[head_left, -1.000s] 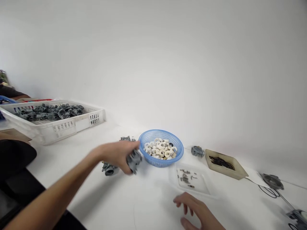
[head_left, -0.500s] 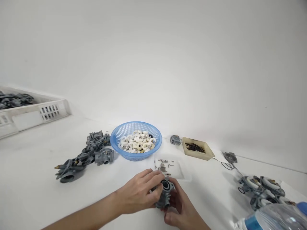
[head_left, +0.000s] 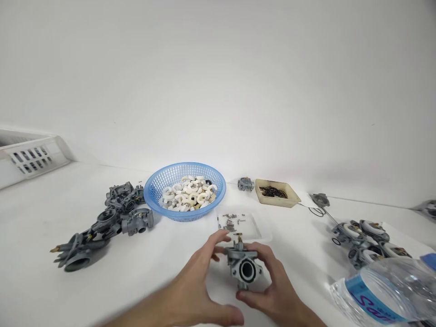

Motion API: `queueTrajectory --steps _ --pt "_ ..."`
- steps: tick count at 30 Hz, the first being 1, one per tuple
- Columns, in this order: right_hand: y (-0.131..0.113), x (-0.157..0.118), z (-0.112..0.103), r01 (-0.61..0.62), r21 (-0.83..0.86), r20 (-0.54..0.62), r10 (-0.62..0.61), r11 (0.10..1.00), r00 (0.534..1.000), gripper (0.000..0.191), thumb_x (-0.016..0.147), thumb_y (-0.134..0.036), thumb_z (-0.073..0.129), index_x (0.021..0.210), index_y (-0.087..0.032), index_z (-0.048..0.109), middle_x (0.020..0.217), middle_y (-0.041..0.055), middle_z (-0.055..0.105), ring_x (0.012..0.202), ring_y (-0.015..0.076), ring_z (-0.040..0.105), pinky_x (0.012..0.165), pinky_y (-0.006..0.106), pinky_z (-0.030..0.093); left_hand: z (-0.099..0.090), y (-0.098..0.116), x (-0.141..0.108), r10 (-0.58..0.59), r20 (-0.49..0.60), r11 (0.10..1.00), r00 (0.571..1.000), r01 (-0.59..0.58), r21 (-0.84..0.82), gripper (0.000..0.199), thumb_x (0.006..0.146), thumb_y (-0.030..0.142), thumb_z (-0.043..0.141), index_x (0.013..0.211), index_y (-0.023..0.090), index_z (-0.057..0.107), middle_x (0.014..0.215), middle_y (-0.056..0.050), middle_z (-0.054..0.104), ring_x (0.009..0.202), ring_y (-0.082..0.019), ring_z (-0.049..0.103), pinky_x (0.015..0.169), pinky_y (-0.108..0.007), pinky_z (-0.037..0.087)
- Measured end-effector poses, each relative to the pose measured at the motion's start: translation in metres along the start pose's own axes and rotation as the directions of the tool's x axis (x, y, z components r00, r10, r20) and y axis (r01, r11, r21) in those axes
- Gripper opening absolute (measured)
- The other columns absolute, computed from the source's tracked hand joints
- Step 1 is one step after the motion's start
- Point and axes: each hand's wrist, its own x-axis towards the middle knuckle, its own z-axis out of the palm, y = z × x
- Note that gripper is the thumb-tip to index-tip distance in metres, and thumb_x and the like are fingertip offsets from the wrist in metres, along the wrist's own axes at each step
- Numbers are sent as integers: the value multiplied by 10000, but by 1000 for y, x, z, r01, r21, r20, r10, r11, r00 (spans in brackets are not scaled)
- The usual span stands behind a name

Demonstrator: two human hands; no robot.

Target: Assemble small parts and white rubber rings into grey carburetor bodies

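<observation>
A grey metal carburetor body [head_left: 241, 265] is in my right hand [head_left: 272, 286], with the thumb below and the fingers along its right side and back. Its round bore, ringed by a black O-ring, faces me, and a brass piece sticks up on top. My left hand [head_left: 195, 281] is open at its left, thumb and fingers spread wide; whether a fingertip touches the body I cannot tell. Just behind lies a shallow white tray [head_left: 254, 229] holding small metal parts [head_left: 230, 223].
A blue basket [head_left: 184, 217] of white ring-shaped parts stands behind. Several carburetor bodies [head_left: 107, 222] lie left, others [head_left: 361, 234] right. A beige tray [head_left: 277, 200] holds black rings. A plastic bottle [head_left: 378, 290] lies front right; a white crate [head_left: 37, 156] is far left.
The carburetor body has turned so its bore faces me instead of upward. My left hand has come off it and spread its fingers. The view has shifted slightly.
</observation>
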Motion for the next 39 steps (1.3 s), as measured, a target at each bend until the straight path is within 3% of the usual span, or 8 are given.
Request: queueTrajectory --steps 5,11,14,17,20,24,33,39 --pt "0 -1 -5 429 -321 37 -442 844 896 702 846 -331 804 1395 -299 369 1423 151 524 1186 306 605 918 419 541 13 7 -4 -167 54 914 985 175 -365 1045 591 447 933 1482 271 416 1341 -124 593 1126 -323 630 1003 -486 520" --pt "-3 -3 3 433 -283 64 -433 856 899 672 894 -364 748 1423 -288 340 1466 169 485 1247 327 572 934 454 559 18 13 -5 -174 -125 968 977 147 -202 905 564 435 940 1361 255 550 1194 -82 689 1024 -300 665 920 -416 563" --pt "-8 -3 5 310 -217 38 -309 926 950 828 801 -238 788 1469 -290 302 1479 143 481 1318 339 531 1044 491 521 10 15 1 -4 -180 1000 984 7 16 817 597 344 903 1328 281 543 1156 -38 689 998 -272 656 914 -402 547" --pt "-16 -4 0 55 -151 135 -34 987 990 1014 677 -155 806 1534 -303 285 1507 116 458 1358 359 492 1112 527 466 1 15 6 247 -116 911 962 -189 367 772 619 281 849 1315 250 517 1104 -57 661 954 -278 627 837 -415 527" --pt "-21 -5 -7 -193 16 255 183 981 949 1025 677 -219 849 1541 -349 315 1556 87 400 1419 352 413 1173 547 376 -2 13 6 375 -48 770 926 -282 572 799 575 289 858 1290 197 512 1000 -63 625 834 -267 579 730 -409 489" --pt "-26 -1 -8 -350 279 310 261 894 914 951 746 -476 856 1531 -373 329 1568 95 373 1397 317 435 1164 505 376 4 16 1 441 -39 704 897 -319 634 813 594 334 855 1299 171 482 994 -71 588 803 -253 535 693 -389 443" --pt "-28 7 3 -519 498 407 341 695 847 685 812 -585 782 1372 -272 542 1252 114 605 1086 281 640 920 418 547 9 27 -1 262 -177 865 949 -149 479 623 548 267 760 1130 211 545 884 -13 500 768 -219 477 690 -346 358" --pt "-33 11 3 -534 454 374 392 713 841 546 826 -568 764 1210 -198 646 1058 89 659 993 253 640 870 360 540 9 30 1 212 -214 894 954 -101 437 517 543 258 745 1026 213 568 862 -1 518 756 -207 482 697 -344 347"
